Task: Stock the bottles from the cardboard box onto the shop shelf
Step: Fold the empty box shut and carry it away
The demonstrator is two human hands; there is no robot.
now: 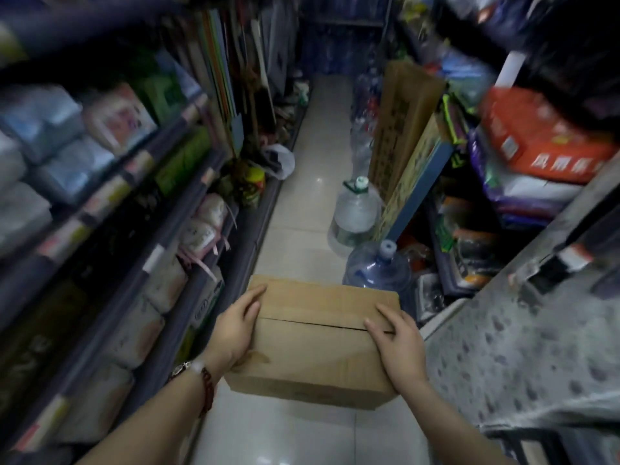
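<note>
A closed brown cardboard box (pixel 312 350) sits low in the middle of a narrow shop aisle, its top flaps meeting in a dark seam. No bottles show; the flaps hide whatever is inside. My left hand (pixel 235 330) lies against the box's left side with straight fingers reaching over the top edge. My right hand (pixel 396 344) rests flat on the right end of the top, fingertips at the seam. I cannot tell whether the box stands on the floor or is lifted. Shop shelves (pixel 110 203) packed with soft packs line the left side.
Two large water jugs (pixel 355 216) (pixel 379 266) stand on the tiled floor (pixel 318 129) just beyond the box at right. A flattened carton (pixel 402 122) leans against the crowded right-hand shelves. A grey speckled surface (pixel 536 347) juts in at near right.
</note>
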